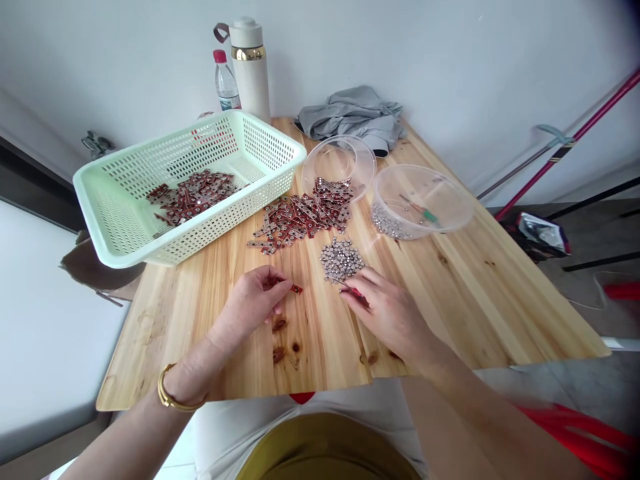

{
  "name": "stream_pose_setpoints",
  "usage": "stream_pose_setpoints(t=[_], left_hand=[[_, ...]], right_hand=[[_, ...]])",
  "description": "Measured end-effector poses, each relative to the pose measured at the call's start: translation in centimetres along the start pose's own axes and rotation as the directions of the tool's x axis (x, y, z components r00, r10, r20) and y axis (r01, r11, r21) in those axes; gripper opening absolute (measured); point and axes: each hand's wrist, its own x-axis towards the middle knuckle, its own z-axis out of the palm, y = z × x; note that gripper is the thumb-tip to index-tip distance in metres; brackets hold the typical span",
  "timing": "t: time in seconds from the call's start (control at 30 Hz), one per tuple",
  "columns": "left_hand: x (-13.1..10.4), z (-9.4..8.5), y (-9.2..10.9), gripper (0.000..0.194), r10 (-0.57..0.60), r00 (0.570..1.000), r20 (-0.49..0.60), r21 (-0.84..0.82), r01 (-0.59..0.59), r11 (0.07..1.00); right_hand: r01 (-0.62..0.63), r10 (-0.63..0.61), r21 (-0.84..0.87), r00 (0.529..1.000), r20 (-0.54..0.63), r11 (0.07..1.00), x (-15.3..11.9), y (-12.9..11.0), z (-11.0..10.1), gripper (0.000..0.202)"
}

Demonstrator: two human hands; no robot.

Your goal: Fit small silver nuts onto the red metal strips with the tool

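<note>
In the head view, the left hand [260, 297] was closed over the desk [320, 353], pinching a red strip [297, 289] between thumb and fingers, a little in from the near edge. The right hand [383, 303] was closed too, gripping a small red-handled tool [361, 295], its thin tip at the near side of a heap of small metal pieces [341, 259]. Beyond the left hand, a pile of strips [303, 217] lay loose across the middle of the desk, reaching up to a clear tub [367, 175] that lay tipped over. A second clear tub [425, 207], toward the right edge, stood just beside it, with more metal pieces [387, 223] and a green-handled tool [429, 215] inside. Along the left edge sat a pale green basket [210, 230], more strips [195, 197] lying on its floor. Behind the basket stood a white flask [253, 83] and, just beside it, a plastic bottle [227, 87] with a red cap. Grey cloth [353, 113] lay crumpled at the far edge, near the wall.
</note>
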Motion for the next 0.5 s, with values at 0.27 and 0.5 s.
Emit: stream_pose_setpoints(t=[0.27,0.5], left_hand=[[-0.1,0.2,-0.7,0.014,0.121,0.992,-0.037,0.037,-0.120,0.992],[-0.8,0.4,-1.3,0.009,0.257,0.961,-0.098,0.301,-0.218,0.929]], right_hand=[[-0.066,0.072,0.057,0.993,-0.096,0.996,0.4,0.6,-0.3,0.012],[-0.072,0.068,-0.117,0.997,-0.044,0.990,0.9,0.1,0.0,0.012]])
